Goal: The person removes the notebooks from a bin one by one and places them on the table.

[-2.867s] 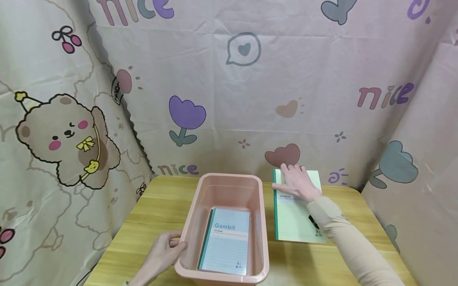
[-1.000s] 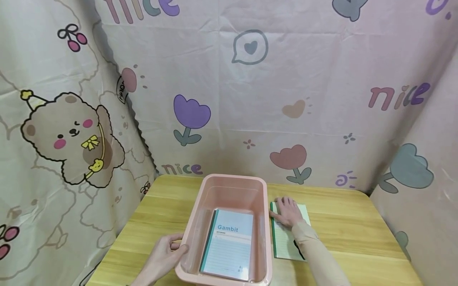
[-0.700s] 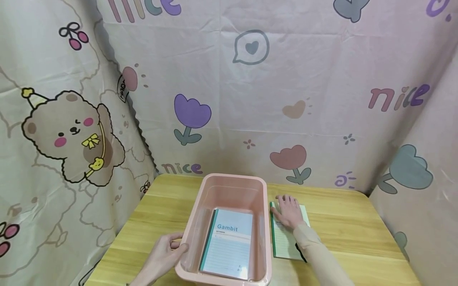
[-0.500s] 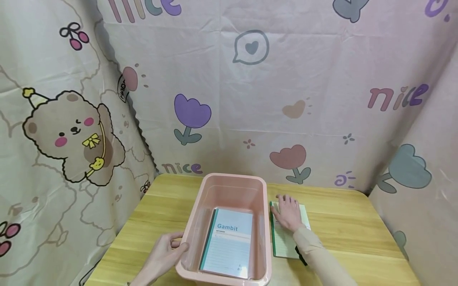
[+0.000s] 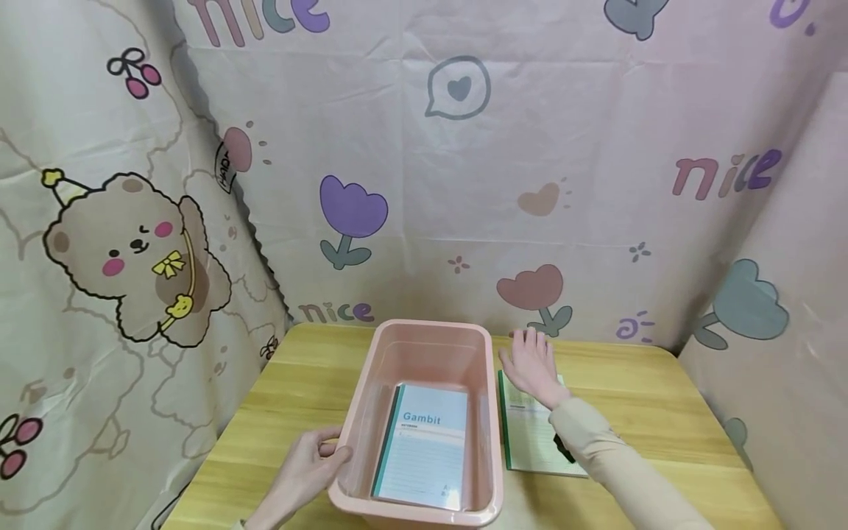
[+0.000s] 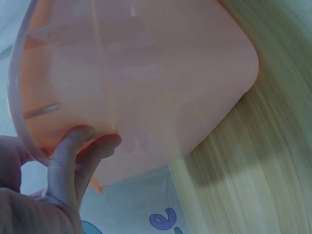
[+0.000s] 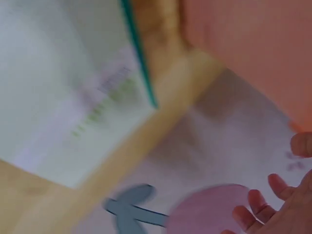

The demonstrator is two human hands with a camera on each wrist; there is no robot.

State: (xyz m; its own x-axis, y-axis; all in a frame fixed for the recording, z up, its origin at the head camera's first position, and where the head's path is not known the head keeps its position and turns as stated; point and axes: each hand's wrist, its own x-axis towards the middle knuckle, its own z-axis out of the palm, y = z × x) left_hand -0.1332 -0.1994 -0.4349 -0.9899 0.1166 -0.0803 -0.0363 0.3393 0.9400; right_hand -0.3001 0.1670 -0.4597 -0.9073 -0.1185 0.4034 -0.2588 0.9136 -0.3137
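A pink plastic bin (image 5: 430,361) stands on the table, and my left hand (image 5: 308,464) grips its left rim. The left wrist view shows the fingers (image 6: 66,165) pressed along the bin's outer wall. Inside the bin lies a blue notebook (image 5: 424,449) marked "Gambit", with a dark edge visible under its left side. A pale green notebook (image 5: 533,442) with a green spine lies flat just right of the bin. My right hand (image 5: 532,364) hovers over its far end, fingers spread and holding nothing. The sleeve and wrist hide part of its right side.
The wooden table (image 5: 636,412) extends on both sides of the bin. Behind it hangs a printed cloth (image 5: 457,169), with more printed cloth at left and right. A dark cable (image 5: 168,508) runs by the table's left edge.
My right hand has brought the green notebook down onto the table beside the bin, let go and lifted away toward the back. My left hand has stayed on the bin rim.
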